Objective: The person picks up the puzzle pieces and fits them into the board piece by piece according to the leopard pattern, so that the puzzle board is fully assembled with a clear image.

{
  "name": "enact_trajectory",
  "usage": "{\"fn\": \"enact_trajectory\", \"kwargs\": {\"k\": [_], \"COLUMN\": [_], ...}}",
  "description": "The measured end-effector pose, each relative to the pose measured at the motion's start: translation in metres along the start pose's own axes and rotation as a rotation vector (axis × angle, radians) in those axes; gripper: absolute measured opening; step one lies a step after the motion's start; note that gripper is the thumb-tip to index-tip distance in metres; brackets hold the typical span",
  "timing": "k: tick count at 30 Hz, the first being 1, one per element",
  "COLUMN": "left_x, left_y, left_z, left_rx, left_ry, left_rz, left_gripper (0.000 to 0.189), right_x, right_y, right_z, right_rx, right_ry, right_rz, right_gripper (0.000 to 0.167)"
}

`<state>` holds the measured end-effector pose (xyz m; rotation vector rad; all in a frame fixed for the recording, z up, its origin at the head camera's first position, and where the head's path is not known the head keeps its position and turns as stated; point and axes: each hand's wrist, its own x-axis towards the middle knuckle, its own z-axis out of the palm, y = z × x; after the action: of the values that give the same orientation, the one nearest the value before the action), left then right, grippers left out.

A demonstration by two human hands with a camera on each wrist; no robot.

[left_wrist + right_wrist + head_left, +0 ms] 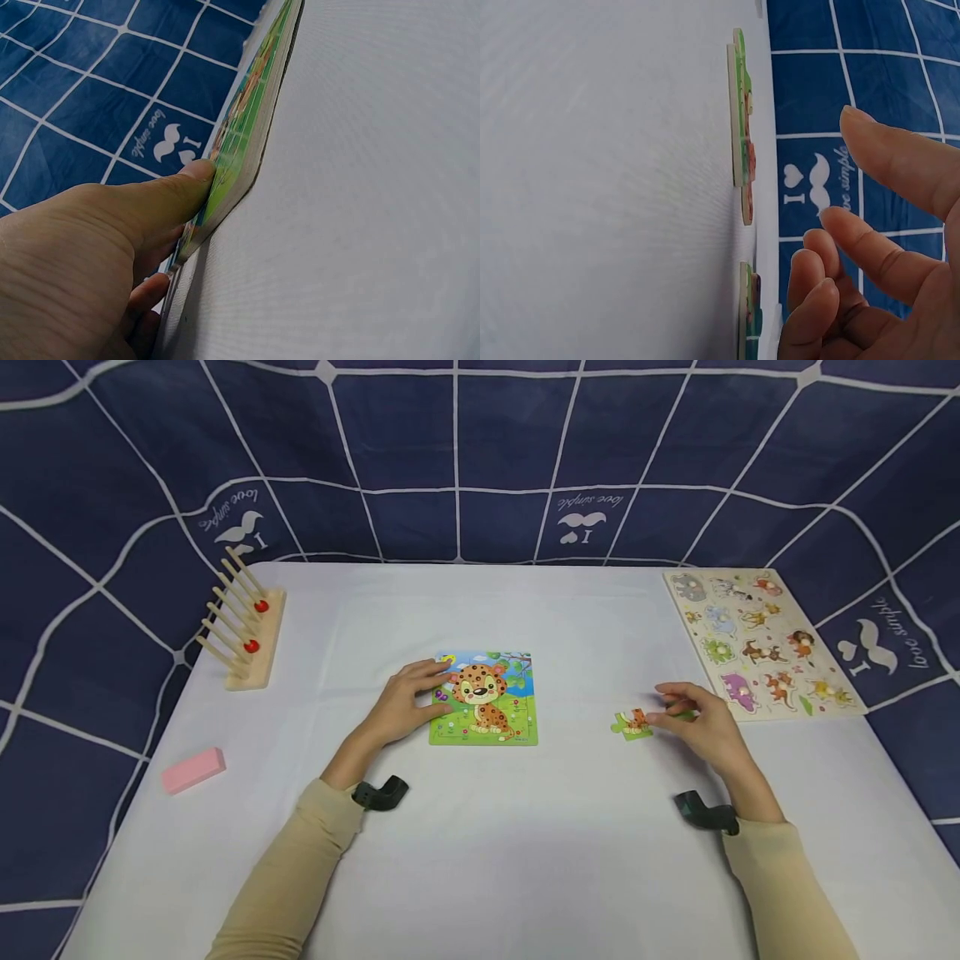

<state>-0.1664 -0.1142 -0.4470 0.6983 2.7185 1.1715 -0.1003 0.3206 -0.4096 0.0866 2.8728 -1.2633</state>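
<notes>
A square leopard jigsaw puzzle [491, 714] lies flat near the middle of the table. At its left side my left hand [408, 700] rests on it, fingers over the upper left part and thumb on the lower left. In the left wrist view the thumb [196, 171] touches the puzzle's printed face near its edge. Loose leopard-print jigsaw pieces [632, 725] lie to the right. Over them hovers my right hand [697, 722], thumb and fingers apart with nothing between them. More green pieces [684, 713] are partly hidden beneath it; the right wrist view shows loose pieces [742, 127] edge-on.
A wooden animal peg board [757, 643] lies at the far right. On the left stands a wooden rack [262, 647] with upright pegs and two red beads. A pink block [193, 770] is nearer the left edge. Dark blue gridded cloth [405, 435] surrounds the white table [525, 852].
</notes>
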Motion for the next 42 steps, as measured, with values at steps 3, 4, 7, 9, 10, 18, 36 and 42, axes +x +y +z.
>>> {"fn": "enact_trajectory", "kwargs": {"k": [3, 4, 7, 9, 10, 18, 36, 42], "left_x": [0.000, 0.000, 0.001, 0.001, 0.001, 0.000, 0.000, 0.000], "left_y": [0.000, 0.000, 0.000, -0.001, -0.001, -0.001, -0.002, -0.002], "left_z": [0.000, 0.000, 0.001, 0.001, 0.001, 0.000, 0.001, 0.001], "left_rx": [0.002, 0.002, 0.003, 0.002, 0.002, 0.008, -0.001, 0.000], "left_ry": [-0.001, -0.002, -0.003, -0.001, 0.000, 0.004, 0.002, 0.004], "left_rz": [0.001, 0.000, -0.002, -0.002, 0.000, 0.003, -0.001, 0.000], "left_gripper": [0.057, 0.057, 0.057, 0.057, 0.057, 0.057, 0.058, 0.058], "right_x": [0.000, 0.001, 0.002, 0.002, 0.003, 0.003, 0.003, 0.003], "right_y": [0.002, 0.003, 0.007, 0.009, 0.009, 0.008, 0.009, 0.009], "right_z": [0.002, 0.003, 0.005, 0.006, 0.007, 0.010, 0.015, 0.014], "right_rx": [-0.014, -0.018, -0.028, -0.033, -0.039, -0.096, -0.151, -0.088], "right_ry": [-0.001, -0.002, -0.016, -0.033, -0.046, -0.137, -0.118, -0.100], "right_rz": [-0.009, -0.011, -0.013, -0.011, -0.007, 0.010, -0.042, -0.056], "right_gripper": [0.048, 0.047, 0.045, 0.045, 0.046, 0.049, 0.041, 0.030]}}
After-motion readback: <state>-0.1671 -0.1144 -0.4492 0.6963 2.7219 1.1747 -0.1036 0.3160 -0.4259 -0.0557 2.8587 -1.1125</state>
